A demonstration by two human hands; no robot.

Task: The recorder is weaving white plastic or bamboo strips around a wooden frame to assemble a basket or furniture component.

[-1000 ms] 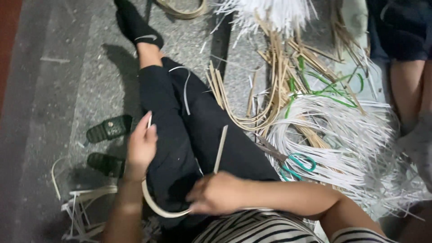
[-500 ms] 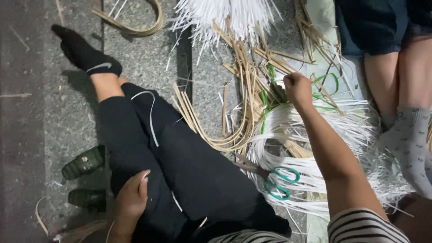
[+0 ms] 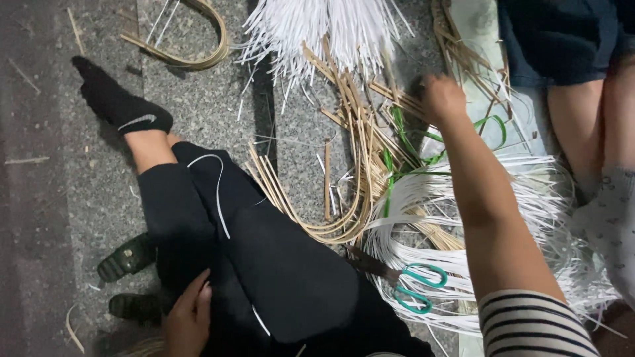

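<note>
Right hand on tan strips; left hand on black trouser leg

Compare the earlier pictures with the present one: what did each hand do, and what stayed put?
The right hand left the lap and reached out to the tan strips. The left hand let go of its curved strip and dropped onto the thigh. The scissors stayed put.

Speckled grey stone floor, dim light.

Grey speckled stone floor. Lying on it: tan cane strips, white strip bundle, coiled white strips, green-handled scissors, curved cane loop.
</note>
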